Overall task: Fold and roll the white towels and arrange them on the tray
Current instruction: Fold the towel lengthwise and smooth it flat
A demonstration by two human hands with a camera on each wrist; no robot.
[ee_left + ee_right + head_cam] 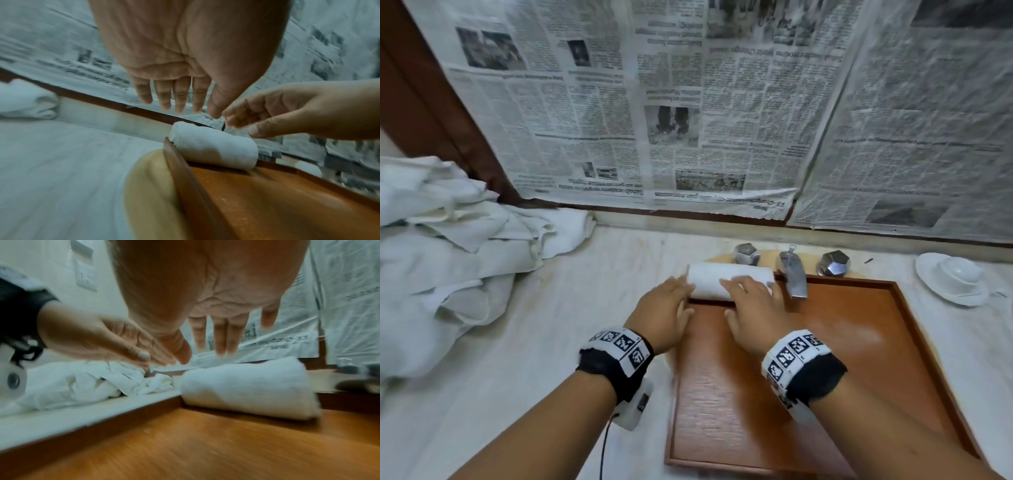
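Note:
A rolled white towel (729,282) lies crosswise in the far left corner of the brown wooden tray (859,359), against its far rim. My left hand (679,298) hovers at the roll's left end and my right hand (736,294) over its middle. In the left wrist view the left hand (195,107) has straight fingers above the roll (213,146), apart from it. The right wrist view shows the right hand (205,345) flat and spread above the roll (246,389), holding nothing. The rest of the tray floor (205,443) is bare.
A heap of unfolded white towels (448,246) lies on the marble counter (517,377) at the left. Behind the tray stand a chrome faucet (794,274) and two tap knobs (746,253). A white cup and saucer (955,277) sits at the right. Newspaper (688,102) covers the wall.

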